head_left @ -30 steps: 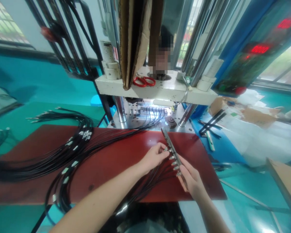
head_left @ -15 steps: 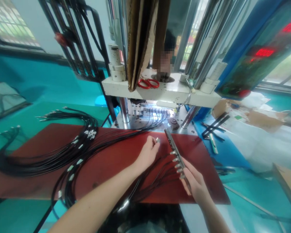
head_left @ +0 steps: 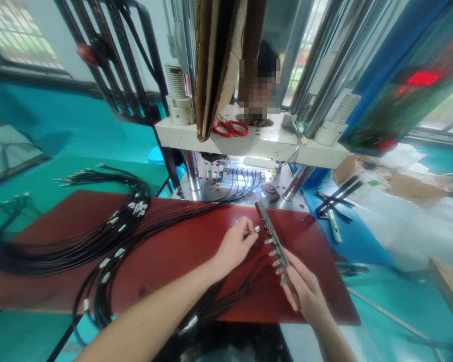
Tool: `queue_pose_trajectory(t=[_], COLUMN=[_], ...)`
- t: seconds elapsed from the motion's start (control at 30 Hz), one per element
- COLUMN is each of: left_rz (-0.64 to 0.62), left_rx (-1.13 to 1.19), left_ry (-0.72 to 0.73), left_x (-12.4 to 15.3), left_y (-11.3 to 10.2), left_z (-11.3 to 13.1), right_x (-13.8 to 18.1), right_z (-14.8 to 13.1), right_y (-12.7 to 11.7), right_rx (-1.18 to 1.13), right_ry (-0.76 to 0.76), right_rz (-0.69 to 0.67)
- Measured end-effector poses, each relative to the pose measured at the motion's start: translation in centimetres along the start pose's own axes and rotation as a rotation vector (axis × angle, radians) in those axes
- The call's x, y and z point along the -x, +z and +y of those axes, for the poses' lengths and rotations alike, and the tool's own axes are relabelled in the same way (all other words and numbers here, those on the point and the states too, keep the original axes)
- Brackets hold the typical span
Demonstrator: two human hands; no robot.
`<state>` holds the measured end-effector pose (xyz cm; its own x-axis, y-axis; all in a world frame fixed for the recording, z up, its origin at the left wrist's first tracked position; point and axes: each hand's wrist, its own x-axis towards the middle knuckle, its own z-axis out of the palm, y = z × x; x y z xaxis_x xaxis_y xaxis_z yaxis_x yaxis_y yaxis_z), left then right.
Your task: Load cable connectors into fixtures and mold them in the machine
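My left hand point(head_left: 234, 246) is nearly closed, thumb and forefinger pinching a small metal connector point(head_left: 256, 229) whose bright end pokes out past the fingertips. It sits just beside a narrow dark metal bar point(head_left: 267, 227), with a slim gap between the two. I can't tell how the cable runs from this connector, since my own hand hides it.

My right hand point(head_left: 305, 282) is curled around the lower end of the bar, thumb on the near face and fingers behind, holding it tilted above the red-brown counter point(head_left: 181, 261). The bar's upper end leans away from me, slightly to the left. Along its left edge sits a row of metal plugs point(head_left: 275, 263), and thin black cables point(head_left: 245, 289) trail from them down and to the left, passing beneath my left forearm.

Further left, a thick bundle of black cables point(head_left: 126, 229) curves over the counter, with white tags point(head_left: 138, 207) around it; its metal-tipped ends fan out over a green counter point(head_left: 41, 173). Other black leads stretch to the steel base plate point(head_left: 211, 187) of a press, in front of me. Red-handled scissors point(head_left: 231, 128) lie on the press's white crossbeam point(head_left: 256, 145), next to some upright cardboard point(head_left: 215, 65). To my right, a utility knife point(head_left: 334, 226) lies on a blue surface point(head_left: 357, 236), beneath a control box point(head_left: 396, 100) showing red digits.
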<state>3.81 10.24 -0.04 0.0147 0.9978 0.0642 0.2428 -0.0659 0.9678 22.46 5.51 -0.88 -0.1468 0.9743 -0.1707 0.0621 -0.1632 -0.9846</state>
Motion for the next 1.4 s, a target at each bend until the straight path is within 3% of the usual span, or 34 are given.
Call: queue_pose_trajectory(t=[0.2,0.37,0.43,0.67,0.87,1.1,1.3,1.4], left_rz=[-0.025,-0.198,-0.234,-0.147,-0.014,-0.098,-0.060,-0.051], left_rx=[-0.007,0.278,0.352,0.268,0.074,0.080,0.058,0.004], left_ry=[-0.032,-0.412,-0.447,-0.381,-0.160,-0.097,-0.151,-0.074], left_x=[0.1,-0.7,-0.8,-0.8,-1.2,-0.2,-0.4,-0.6], left_y=[0.0,0.1,0.1,0.4,1.2,0.2,-0.4,-0.6], left_z=[0.7,1.2,1.2,1.5,0.3,0.8,0.4,0.5], right_x=[-0.1,-0.4,-0.5,-0.7,-0.6,-0.4,-0.2,-0.2], right_z=[0.1,0.5,0.7,0.8,1.1,0.8,0.3,0.2], right_y=[-0.3,-1.0,-1.2,-1.1,-0.6,-0.6,-0.5,-0.5], right_rx=[0.017,0.059,0.063,0.053,0.112,0.050,0.032,0.021], right_ry=[-0.010,-0.027,-0.033,0.014,0.005,0.015,0.032,0.004], right_rz=[-0.049,-0.152,-0.162,-0.173,-0.122,-0.091,-0.050,-0.087])
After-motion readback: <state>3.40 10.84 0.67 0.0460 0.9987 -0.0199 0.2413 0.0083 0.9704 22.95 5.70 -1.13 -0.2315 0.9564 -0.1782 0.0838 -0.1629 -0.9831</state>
